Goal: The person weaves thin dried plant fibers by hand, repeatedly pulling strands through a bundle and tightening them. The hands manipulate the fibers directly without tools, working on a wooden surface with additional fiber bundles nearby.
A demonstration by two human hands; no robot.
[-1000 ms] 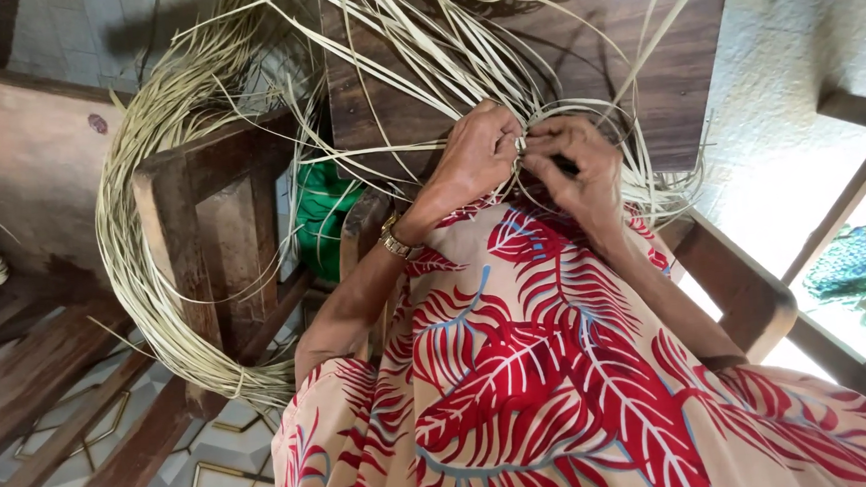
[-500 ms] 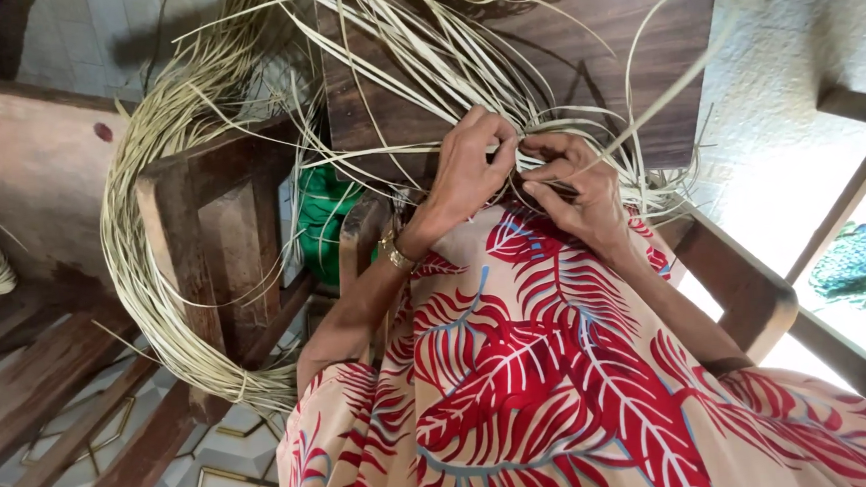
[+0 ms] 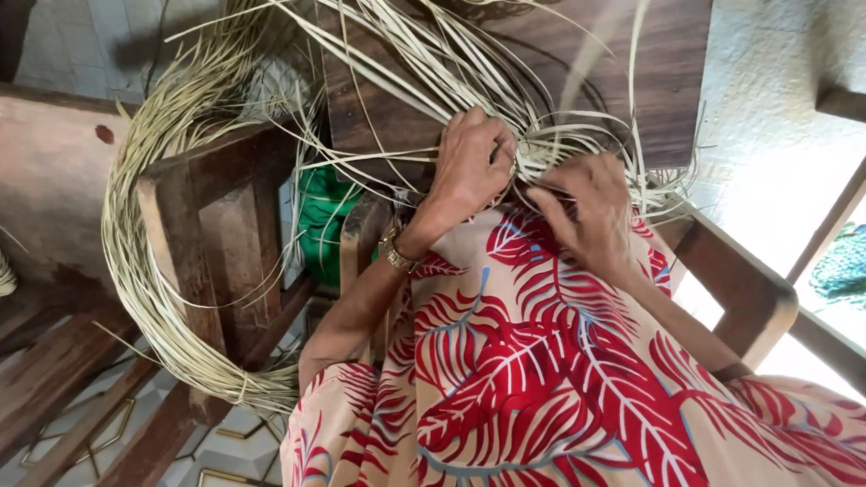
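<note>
Pale straw-coloured cane strips (image 3: 442, 62) fan out over a dark wooden board (image 3: 633, 71) in front of me. My left hand (image 3: 473, 161), a gold bracelet at its wrist, is closed on strips where they gather at the board's near edge. Just to its right, my right hand (image 3: 592, 214) pinches strips in the same bunch, fingers bent. A red and cream leaf-patterned cloth (image 3: 552, 387) covers my lap below both hands. One loose strip is blurred above the right hand.
A thick coil of cane (image 3: 154, 271) hangs round a wooden chair frame (image 3: 217, 227) on the left. Something green (image 3: 326, 220) sits under the board. Wooden beams (image 3: 41, 388) and patterned floor tiles lie at lower left. A wooden rail (image 3: 746, 284) runs at right.
My right hand has dropped slightly toward my lap and drawn a strip through; a loose strip now whips above it. My left hand stays on the bunch.
</note>
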